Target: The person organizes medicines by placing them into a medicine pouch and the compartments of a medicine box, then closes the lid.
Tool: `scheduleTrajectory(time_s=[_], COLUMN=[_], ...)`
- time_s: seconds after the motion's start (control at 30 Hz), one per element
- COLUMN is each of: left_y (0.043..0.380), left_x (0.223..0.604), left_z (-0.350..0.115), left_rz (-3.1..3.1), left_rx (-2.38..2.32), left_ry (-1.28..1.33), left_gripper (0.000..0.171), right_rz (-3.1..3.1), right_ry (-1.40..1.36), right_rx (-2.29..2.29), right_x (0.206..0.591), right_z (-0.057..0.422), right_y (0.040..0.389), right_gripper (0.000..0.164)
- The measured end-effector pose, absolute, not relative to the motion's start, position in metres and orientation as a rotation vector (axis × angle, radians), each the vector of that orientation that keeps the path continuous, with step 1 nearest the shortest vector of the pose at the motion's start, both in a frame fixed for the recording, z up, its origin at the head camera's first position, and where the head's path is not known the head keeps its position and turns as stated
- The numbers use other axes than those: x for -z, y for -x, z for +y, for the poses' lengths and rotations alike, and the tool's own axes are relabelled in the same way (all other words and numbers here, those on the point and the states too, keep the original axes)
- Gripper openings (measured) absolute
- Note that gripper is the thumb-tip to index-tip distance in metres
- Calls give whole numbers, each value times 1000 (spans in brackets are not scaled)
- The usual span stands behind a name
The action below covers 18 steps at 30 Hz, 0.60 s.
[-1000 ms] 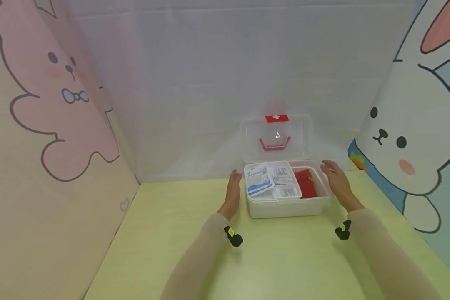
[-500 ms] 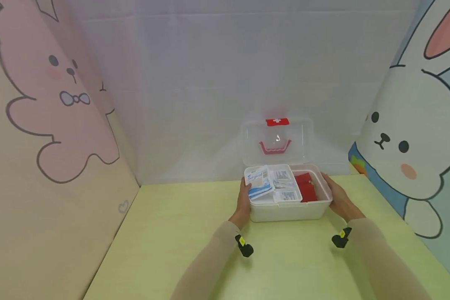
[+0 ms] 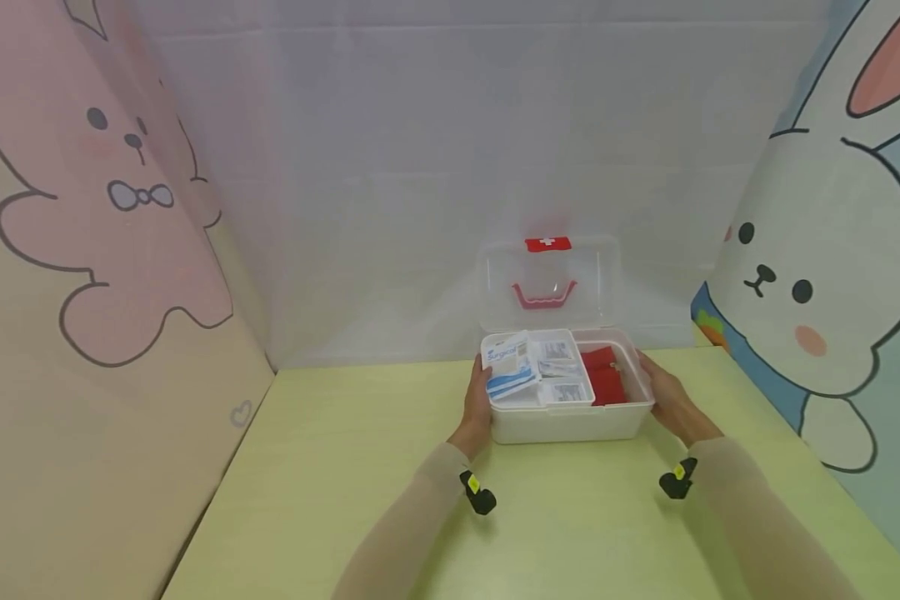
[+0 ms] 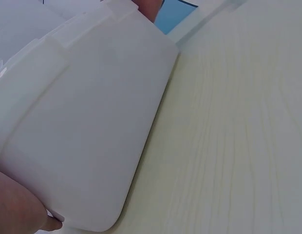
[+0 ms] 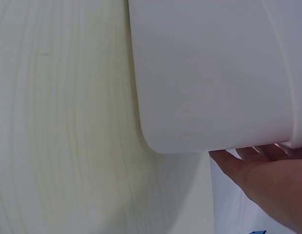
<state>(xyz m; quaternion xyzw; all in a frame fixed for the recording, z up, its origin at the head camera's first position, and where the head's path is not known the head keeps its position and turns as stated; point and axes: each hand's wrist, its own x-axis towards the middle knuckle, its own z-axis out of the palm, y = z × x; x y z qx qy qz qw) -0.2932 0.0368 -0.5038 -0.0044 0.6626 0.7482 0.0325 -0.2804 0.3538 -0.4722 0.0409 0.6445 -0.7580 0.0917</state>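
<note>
A white plastic first-aid box (image 3: 570, 427) stands near the back of the table, its clear lid (image 3: 592, 287) up against the backdrop. My left hand (image 3: 476, 408) holds its left end, with the thumb by the rim. At the opposite end my right hand (image 3: 671, 400) grips the side; in the right wrist view its fingers (image 5: 229, 163) tuck under the rim. The box's lower edge runs close along the tabletop in both wrist views. Inside, a white tray holds a packet marked "Surgical" (image 3: 510, 365) and several small white packets (image 3: 566, 392). Red pouches (image 3: 607, 383) lie at the right.
The pale yellow table (image 3: 345, 467) extends left of and in front of the box. A white backdrop (image 3: 390, 208) rises just behind it. Cartoon-printed panels flank the table: a pink one (image 3: 105, 233) at left, a white rabbit (image 3: 810, 317) at right.
Both hands have come inward from beside the box and now hold its two ends. The box shows little movement relative to the table; the head view has shifted slightly.
</note>
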Motion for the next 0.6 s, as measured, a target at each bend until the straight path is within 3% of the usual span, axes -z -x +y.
scheduleTrajectory(time_s=[0.2, 0.6], left_y=[291, 284], left_x=[504, 503], left_z=[28, 7], left_rz=[2035, 2025], left_rx=[-2312, -2320], left_ry=[30, 28], left_gripper=[64, 61], right_rz=[2041, 2133], right_ry=[-140, -172], right_rx=[2144, 2063], right_x=[470, 469], right_z=[342, 320], right_y=[278, 271], right_gripper=[71, 69])
